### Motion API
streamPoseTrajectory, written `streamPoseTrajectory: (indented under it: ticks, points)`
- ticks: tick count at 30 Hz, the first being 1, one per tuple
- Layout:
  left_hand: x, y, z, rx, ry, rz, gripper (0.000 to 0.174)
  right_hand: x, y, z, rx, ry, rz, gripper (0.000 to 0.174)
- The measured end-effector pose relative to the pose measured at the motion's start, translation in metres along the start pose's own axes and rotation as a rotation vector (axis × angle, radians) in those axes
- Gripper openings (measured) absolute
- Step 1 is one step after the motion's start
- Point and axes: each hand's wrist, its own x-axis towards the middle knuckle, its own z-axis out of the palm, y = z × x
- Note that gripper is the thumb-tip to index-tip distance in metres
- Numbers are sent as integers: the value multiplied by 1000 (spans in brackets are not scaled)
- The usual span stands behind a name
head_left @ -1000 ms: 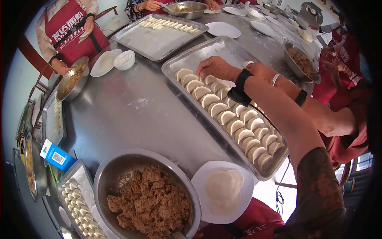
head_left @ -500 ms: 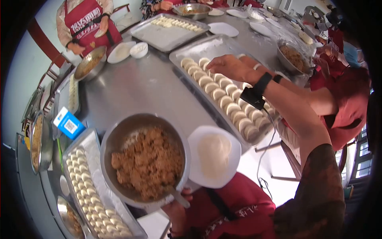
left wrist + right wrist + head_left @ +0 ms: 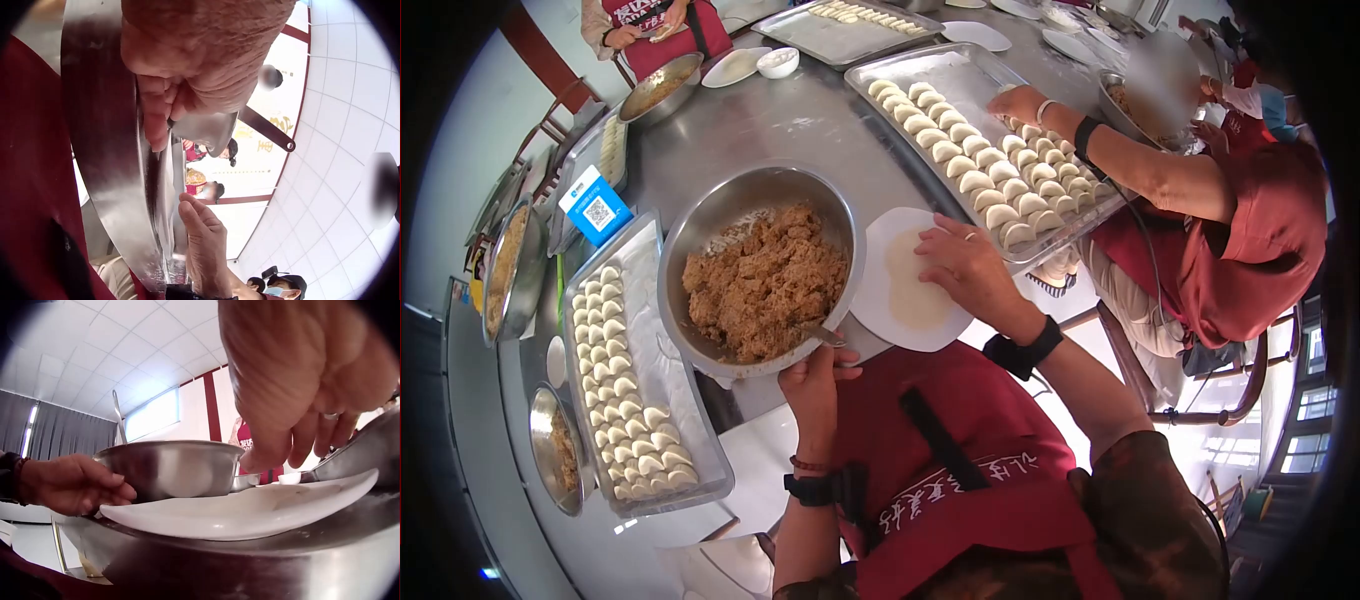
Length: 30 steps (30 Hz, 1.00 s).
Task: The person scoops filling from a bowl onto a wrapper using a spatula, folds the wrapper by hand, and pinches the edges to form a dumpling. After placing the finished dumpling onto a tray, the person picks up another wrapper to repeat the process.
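Note:
A steel bowl holds brown minced filling, and a metal spoon leans over its near rim. Beside the bowl and the spoon handle is my left hand, fingers loosely bent at the table edge with nothing in them. To the bowl's right lies a white plate with thin round dough wrappers. Over that plate my right hand hangs with fingers slanting down, tips close to the wrappers. The right wrist view shows the same plate beneath relaxed fingers.
Rows of dumplings fill a large tray at the right, where another person's hand reaches in. At the left stands a second dumpling tray beside a blue QR-code sign. Another person stands across the table.
My right hand has left the dumpling it touched on the right tray and come back over the wrapper plate. My left hand has come into fuller view as the head view tilted down.

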Motion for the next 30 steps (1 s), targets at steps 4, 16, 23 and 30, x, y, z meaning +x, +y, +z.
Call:
streamPoseTrajectory:
  ticks: [4,16,23,30]
  points:
    - [0,1,0,-20,-16,23,26,0,-9,17,-47,-2,-37,20]
    - [0,0,6,55,86,38,28,4,-6,37,-123,72,-71,21]
    - [2,-1,0,34,43,29,28,2,-14,37,-112,35,-52,23]
    - [2,-3,-2,49,56,30,30,4,-14,44,-113,64,-11,23]
